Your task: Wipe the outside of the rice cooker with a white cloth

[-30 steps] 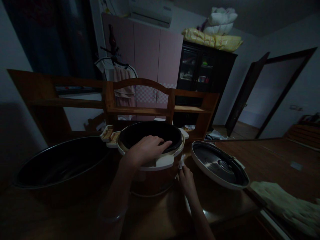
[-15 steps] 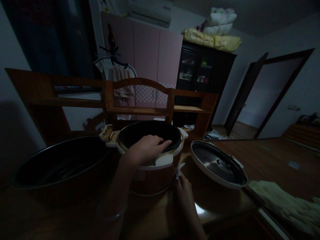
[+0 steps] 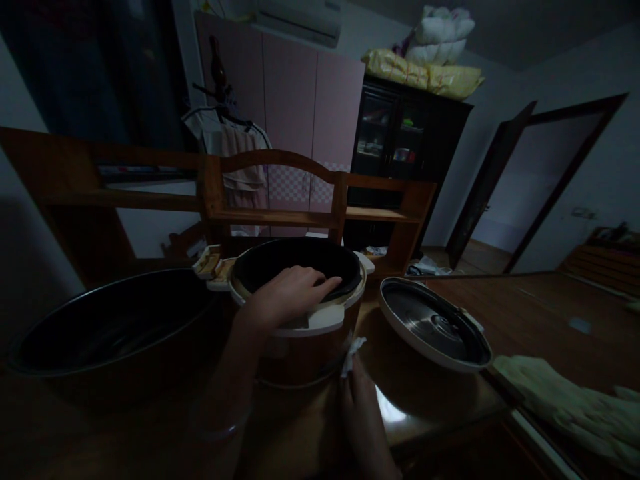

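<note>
Left hand on cooker rim.

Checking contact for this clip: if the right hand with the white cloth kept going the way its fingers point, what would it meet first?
The right hand points up and forward, its white cloth at the lower side wall of the rice cooker. It would most likely press into that wall first; in this dim view, whether the cloth already touches it is unclear.

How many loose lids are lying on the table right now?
1: the rice cooker lid lies upside down on the wooden table, right of the cooker. Others may be hidden in the dark.
</note>
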Motion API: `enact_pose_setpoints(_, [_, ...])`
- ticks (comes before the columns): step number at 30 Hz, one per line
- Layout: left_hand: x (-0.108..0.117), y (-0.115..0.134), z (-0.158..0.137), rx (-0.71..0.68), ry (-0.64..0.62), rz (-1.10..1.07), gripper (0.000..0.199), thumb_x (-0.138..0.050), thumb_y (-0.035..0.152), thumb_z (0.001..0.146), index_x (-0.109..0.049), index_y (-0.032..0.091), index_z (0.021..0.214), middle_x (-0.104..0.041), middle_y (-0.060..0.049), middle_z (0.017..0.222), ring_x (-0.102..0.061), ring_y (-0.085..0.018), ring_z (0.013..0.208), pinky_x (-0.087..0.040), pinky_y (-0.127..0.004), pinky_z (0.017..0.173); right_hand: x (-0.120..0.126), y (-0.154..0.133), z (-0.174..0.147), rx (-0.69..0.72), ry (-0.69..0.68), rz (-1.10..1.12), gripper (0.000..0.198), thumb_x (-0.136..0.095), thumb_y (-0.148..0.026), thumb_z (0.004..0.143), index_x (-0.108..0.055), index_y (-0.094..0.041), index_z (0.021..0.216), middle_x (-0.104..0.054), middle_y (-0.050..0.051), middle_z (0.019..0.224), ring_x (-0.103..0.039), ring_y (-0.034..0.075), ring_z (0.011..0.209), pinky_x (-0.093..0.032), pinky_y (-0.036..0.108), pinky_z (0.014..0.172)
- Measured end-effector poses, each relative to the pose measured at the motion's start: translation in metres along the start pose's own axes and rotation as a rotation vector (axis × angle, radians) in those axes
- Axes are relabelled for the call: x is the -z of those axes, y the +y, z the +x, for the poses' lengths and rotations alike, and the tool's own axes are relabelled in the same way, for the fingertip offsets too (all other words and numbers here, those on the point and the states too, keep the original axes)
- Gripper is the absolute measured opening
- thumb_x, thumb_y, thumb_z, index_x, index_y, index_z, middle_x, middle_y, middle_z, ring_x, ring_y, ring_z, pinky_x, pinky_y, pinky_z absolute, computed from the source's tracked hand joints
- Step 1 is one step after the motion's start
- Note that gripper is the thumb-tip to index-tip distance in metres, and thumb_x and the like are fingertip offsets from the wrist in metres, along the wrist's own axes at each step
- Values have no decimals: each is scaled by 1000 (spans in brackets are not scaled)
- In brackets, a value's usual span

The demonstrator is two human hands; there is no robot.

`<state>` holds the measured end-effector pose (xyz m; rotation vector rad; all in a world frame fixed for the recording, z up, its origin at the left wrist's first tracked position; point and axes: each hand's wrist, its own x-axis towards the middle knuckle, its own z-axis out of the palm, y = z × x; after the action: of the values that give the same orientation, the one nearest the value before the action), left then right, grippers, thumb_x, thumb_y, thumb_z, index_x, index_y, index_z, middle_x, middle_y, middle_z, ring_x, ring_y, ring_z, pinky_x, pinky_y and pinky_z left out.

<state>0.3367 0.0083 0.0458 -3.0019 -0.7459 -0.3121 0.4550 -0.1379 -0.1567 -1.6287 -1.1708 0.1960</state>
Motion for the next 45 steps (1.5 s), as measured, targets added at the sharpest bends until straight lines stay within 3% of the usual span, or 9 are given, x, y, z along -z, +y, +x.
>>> enact_pose_setpoints(5, [1, 1, -2, -28, 14, 45, 44, -29, 35, 101, -53, 31, 137, -68, -7, 116, -64, -24, 98, -41, -31, 75, 1, -10, -6, -38, -109, 24, 58, -39, -14, 87, -43, -13, 144, -60, 16, 131, -59, 22, 117, -44, 33, 101])
enact_pose_setpoints(12, [6, 5, -4, -21, -15, 55, 45, -26, 34, 101, -54, 28, 137, -67, -9, 119, -65, -25, 99, -42, -32, 76, 27, -4, 2, -114, -192, 99, 45, -45, -23, 90, -59, -19, 132, -64, 11, 127, -61, 23, 116, -46, 32, 97])
enact_pose_setpoints(18, [4, 3, -2, -33, -13, 73, 43, -33, 30, 100, -51, 29, 139, -67, -9, 121, -64, -26, 102, -41, -31, 77, 52, 3, 25, -151, -67, 3, 50, -41, -34, 94, -53, -14, 138, -61, 15, 131, -55, 27, 124, -45, 34, 98])
enact_pose_setpoints(21, [3, 2, -3, -45, -8, 87, 44, -30, 32, 101, -53, 28, 137, -67, -9, 120, -65, -26, 100, -41, -32, 75, 44, 4, 29, -118, -102, 35, 49, -42, -32, 94, -52, -15, 139, -60, 15, 132, -56, 26, 124, -45, 33, 97])
enact_pose_setpoints(25, [3, 2, -4, -70, 12, 84, 43, -32, 29, 99, -53, 30, 137, -69, -8, 115, -65, -26, 96, -40, -31, 72, 24, -1, 26, -116, -172, 42, 48, -39, -26, 94, -51, -16, 139, -68, 14, 120, -67, 25, 106, -51, 31, 86])
enact_pose_setpoints(29, [2, 2, -2, 20, 3, -56, 45, -28, 41, 100, -60, 30, 129, -71, -7, 106, -66, -25, 96, -40, -32, 73, 11, -8, 19, -47, -96, 35, 48, -40, -20, 91, -53, -21, 138, -67, 11, 122, -64, 24, 110, -51, 31, 88])
enact_pose_setpoints(31, [2, 1, -2, 55, -5, -100, 49, -25, 46, 100, -63, 29, 126, -71, -7, 106, -65, -25, 97, -40, -31, 74, 9, -10, 16, -32, -75, 14, 48, -41, -19, 90, -55, -21, 135, -68, 11, 119, -65, 24, 109, -52, 32, 88])
enact_pose_setpoints(39, [5, 2, -4, -31, 3, 9, 43, -29, 33, 100, -56, 29, 134, -69, -9, 112, -65, -26, 93, -41, -32, 71, 12, -12, 9, -25, -158, -7, 42, -36, -16, 91, -56, -19, 128, -66, 11, 121, -62, 23, 114, -48, 32, 94])
enact_pose_setpoints(45, [4, 1, -4, -51, 5, 47, 42, -33, 30, 100, -52, 30, 137, -68, -8, 117, -65, -25, 99, -41, -30, 76, 11, -10, 5, -120, -153, -41, 43, -37, -22, 93, -54, -16, 131, -68, 14, 116, -64, 24, 109, -47, 31, 91])
